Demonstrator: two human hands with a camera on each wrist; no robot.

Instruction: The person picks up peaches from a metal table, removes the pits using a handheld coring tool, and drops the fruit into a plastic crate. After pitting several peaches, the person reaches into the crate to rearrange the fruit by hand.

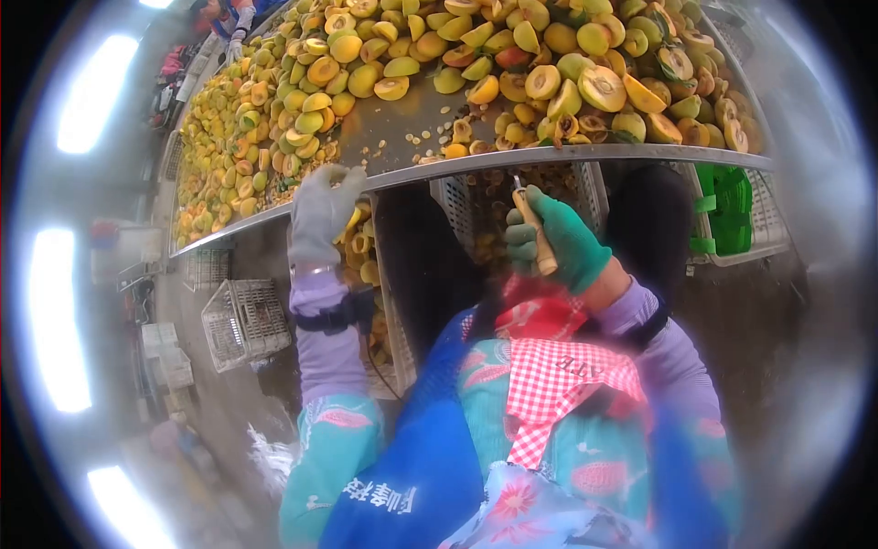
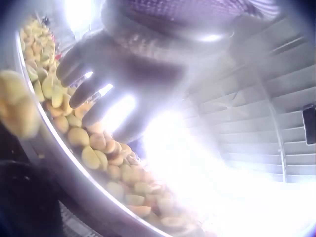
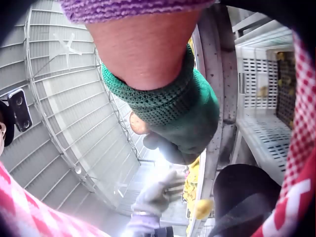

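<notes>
Left grip [image 1: 322, 212] raised, fingers loose; right grip [image 1: 558, 240] fisted.

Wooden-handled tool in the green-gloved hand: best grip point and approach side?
Grip the wooden handle mid-length, as the right hand does now, coming from below the table edge. The tool stands nearly upright with its metal tip up, so the lower handle is the safe end.

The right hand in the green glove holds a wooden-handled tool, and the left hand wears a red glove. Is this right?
Not quite: the left hand wears a grey glove, not red, as the head view shows. The right hand in the green glove does hold the wooden-handled tool.
</notes>
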